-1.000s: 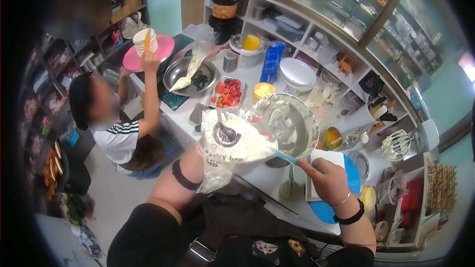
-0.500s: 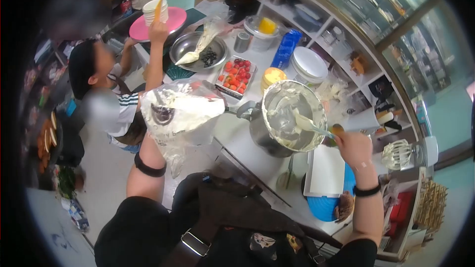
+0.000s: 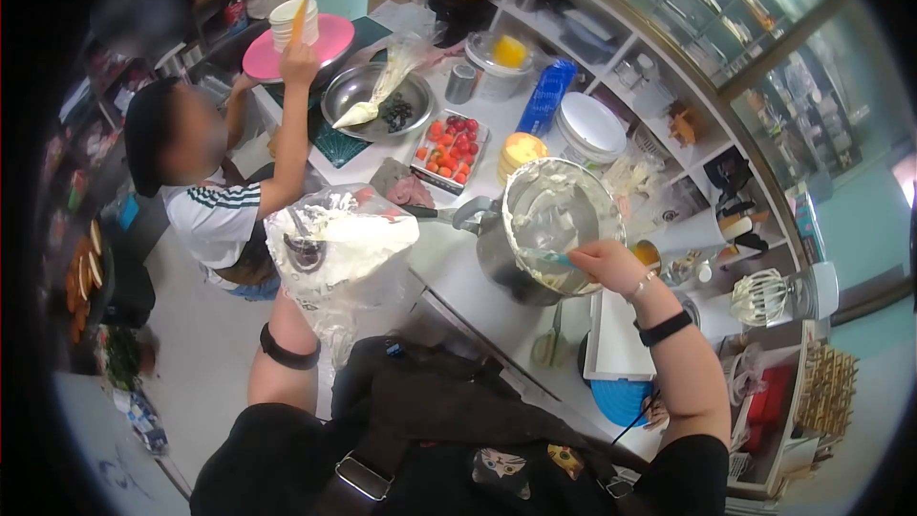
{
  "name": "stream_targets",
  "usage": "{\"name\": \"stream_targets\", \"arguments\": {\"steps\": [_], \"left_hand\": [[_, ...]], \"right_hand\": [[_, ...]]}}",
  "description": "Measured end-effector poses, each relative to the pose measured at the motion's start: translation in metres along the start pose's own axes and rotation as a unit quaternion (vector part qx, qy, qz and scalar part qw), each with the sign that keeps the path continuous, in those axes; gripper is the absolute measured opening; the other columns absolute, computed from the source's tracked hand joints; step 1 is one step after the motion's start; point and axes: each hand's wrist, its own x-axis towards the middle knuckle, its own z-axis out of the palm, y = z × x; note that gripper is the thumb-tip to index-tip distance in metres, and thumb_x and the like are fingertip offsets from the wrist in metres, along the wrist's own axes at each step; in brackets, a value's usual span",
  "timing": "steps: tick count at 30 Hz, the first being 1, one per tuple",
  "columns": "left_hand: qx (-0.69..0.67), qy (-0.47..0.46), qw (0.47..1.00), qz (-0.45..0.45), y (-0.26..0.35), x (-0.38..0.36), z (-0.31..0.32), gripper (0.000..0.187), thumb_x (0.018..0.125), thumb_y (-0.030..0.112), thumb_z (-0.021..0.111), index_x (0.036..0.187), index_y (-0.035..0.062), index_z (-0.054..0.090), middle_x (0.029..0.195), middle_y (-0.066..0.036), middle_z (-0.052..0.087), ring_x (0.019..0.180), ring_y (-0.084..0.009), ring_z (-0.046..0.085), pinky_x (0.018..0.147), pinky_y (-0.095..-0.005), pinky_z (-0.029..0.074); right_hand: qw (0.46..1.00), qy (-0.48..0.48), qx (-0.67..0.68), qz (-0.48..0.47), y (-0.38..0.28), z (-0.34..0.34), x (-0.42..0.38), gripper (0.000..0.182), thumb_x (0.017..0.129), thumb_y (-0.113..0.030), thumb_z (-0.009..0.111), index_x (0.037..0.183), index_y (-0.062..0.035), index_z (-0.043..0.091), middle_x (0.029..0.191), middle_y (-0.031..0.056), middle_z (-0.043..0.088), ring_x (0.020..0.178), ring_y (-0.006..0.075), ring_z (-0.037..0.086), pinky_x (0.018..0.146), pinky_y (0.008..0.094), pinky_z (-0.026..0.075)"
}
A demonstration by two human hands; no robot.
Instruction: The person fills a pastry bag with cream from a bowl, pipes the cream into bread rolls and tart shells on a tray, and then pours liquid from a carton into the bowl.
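Observation:
My right hand [image 3: 607,266] is closed on the handle of a spatula [image 3: 556,258], whose far end is down inside a metal mixing pot [image 3: 497,258]. White cream coats the pot's inner wall and rim. To the left, a clear piping bag [image 3: 368,272] filled with white cream hangs over my left forearm. My left hand [image 3: 308,237] is under or inside the bag, so its fingers are mostly hidden. The bag's mouth is spread wide, with cream heaped in it.
A co-worker at the left smooths a white cake [image 3: 284,27] on a pink turntable [image 3: 330,36]. Further objects are a steel bowl [image 3: 420,86] with a piping bag, a strawberry tray [image 3: 449,151], a white tub [image 3: 592,122], scissors [image 3: 551,346] and a whisk [image 3: 759,296].
My right hand has moved left and lower over the pot, and the spatula has gone deeper inside. The bag has shifted slightly left in view.

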Motion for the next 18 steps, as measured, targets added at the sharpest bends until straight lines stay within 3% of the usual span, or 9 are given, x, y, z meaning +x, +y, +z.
{"name": "stream_targets", "arguments": {"steps": [3,6,9,13,14,15,17,18], "left_hand": [[0.007,-0.016,1.0,-0.012,-0.006,0.005,-0.007,0.066,0.088,0.047,0.046,0.133,-0.0014,0.037,0.133,-0.031,0.038,0.123,-0.0414,0.041,0.103,-0.0489,0.036],[0.058,-0.054,0.996,-0.036,-0.016,0.024,-0.016,0.067,0.088,0.048,0.045,0.134,0.0001,0.035,0.135,-0.03,0.037,0.125,-0.0389,0.04,0.106,-0.0499,0.032],[-0.073,-0.093,0.986,-0.119,-0.035,0.045,-0.003,0.071,0.087,0.048,0.045,0.132,-0.0046,0.034,0.135,-0.032,0.036,0.125,-0.041,0.039,0.106,-0.0506,0.031],[-0.082,-0.112,0.963,-0.232,-0.063,0.076,0.017,0.066,0.086,0.046,0.046,0.123,-0.0091,0.042,0.129,-0.033,0.042,0.119,-0.043,0.044,0.104,-0.0482,0.035],[-0.049,-0.101,0.968,-0.224,-0.068,0.084,0.013,0.062,0.087,0.042,0.048,0.121,-0.0088,0.044,0.127,-0.033,0.044,0.117,-0.0429,0.047,0.103,-0.0476,0.037],[-0.017,-0.09,0.972,-0.217,-0.074,0.093,0.009,0.057,0.087,0.039,0.049,0.119,-0.0084,0.046,0.124,-0.033,0.046,0.115,-0.0428,0.049,0.102,-0.0469,0.039],[0.199,-0.105,0.959,-0.173,-0.087,0.108,0.007,0.041,0.091,0.024,0.047,0.121,-0.0042,0.047,0.123,-0.024,0.052,0.11,-0.033,0.054,0.098,-0.041,0.043],[0.319,-0.133,0.926,-0.15,-0.089,0.107,0.029,0.039,0.092,0.021,0.045,0.123,-0.0029,0.046,0.124,-0.022,0.052,0.111,-0.03,0.053,0.098,-0.0394,0.043]], "right_hand": [[0.974,0.027,0.218,0.05,0.012,-0.003,-0.02,0.028,0.091,-0.027,0.054,0.095,-0.002,0.066,0.057,-0.0034,0.048,0.052,0.0055,0.043,0.047,0.022,0.033],[0.937,0.053,0.341,0.049,0.038,-0.003,-0.038,0.029,0.093,-0.025,0.052,0.108,-0.0016,0.061,0.055,-0.0069,0.042,0.048,0.003,0.034,0.044,0.0186,0.025],[0.908,0.093,0.409,-0.02,0.05,0.001,-0.059,0.031,0.093,-0.024,0.051,0.115,-0.0025,0.058,0.054,-0.008,0.038,0.046,0.0026,0.031,0.043,0.0191,0.023],[0.909,0.17,0.361,-0.118,0.039,0.016,-0.088,0.034,0.094,-0.014,0.047,0.125,-0.0002,0.051,0.063,-0.0061,0.041,0.051,0.0039,0.034,0.047,0.0176,0.026],[0.901,0.177,0.381,-0.108,0.035,0.02,-0.097,0.036,0.088,-0.006,0.053,0.124,-0.0006,0.053,0.073,-0.0014,0.054,0.06,0.0048,0.044,0.056,0.018,0.035],[0.913,0.218,0.321,-0.13,0.029,0.027,-0.102,0.037,0.087,-0.004,0.054,0.124,-0.001,0.053,0.074,-0.001,0.055,0.061,0.0056,0.046,0.058,0.0193,0.037],[0.919,0.295,0.196,-0.17,0.013,0.043,-0.108,0.038,0.084,0.0,0.056,0.122,-0.0017,0.054,0.078,-0.0002,0.057,0.064,0.0072,0.049,0.062,0.0219,0.041],[0.883,0.372,0.035,-0.283,0.001,0.045,-0.108,0.04,0.08,0.003,0.059,0.119,-0.0054,0.058,0.079,0.0018,0.057,0.064,0.0132,0.055,0.063,0.0259,0.045]]}}
